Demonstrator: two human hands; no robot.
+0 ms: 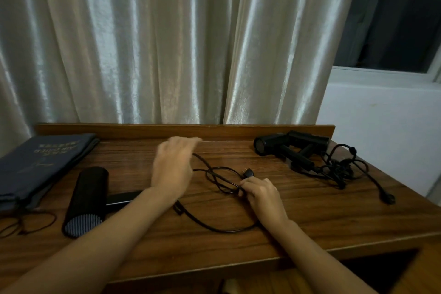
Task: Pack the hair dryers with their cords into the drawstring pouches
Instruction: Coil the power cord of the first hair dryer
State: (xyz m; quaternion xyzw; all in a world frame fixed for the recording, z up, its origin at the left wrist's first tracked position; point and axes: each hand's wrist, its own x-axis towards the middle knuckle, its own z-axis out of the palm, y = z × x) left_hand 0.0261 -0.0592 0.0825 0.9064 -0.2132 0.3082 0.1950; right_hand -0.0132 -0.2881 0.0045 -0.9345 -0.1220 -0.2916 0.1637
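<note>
Two bare forearms reach in over the near edge of the wooden table (pixel 310 229). Nearest that edge, toward the left side, a black hair dryer (pixel 84 200) lies on the tabletop with its grilled end facing the near edge and its handle pointing toward the middle of the table. Its cord (pixel 214 225) runs from under the left forearm in a slack curve along the tabletop to the right hand (pixel 261 194), whose fingers curl around a gathered bunch of cord loops, with the plug (pixel 248 172) sticking out just beyond the fingertips. The left hand (pixel 173 164) hangs above the middle of the table, blurred, fingers loosely extended; a strand of cord leads toward it, but whether it holds the strand cannot be told.

By the left edge a thin drawstring (pixel 31 222) lies looped on the wood, and beyond it a stack of dark grey drawstring pouches (pixel 40 164) with printed lettering lies flat, reaching toward the far left corner.

At the far right corner two more black hair dryers (pixel 290 148) lie side by side, their tangled cords (pixel 341 169) spreading toward the right edge.

Beyond the raised back rail hangs a pale shiny curtain (pixel 155 43), with a dark window (pixel 403 19) to its right.
</note>
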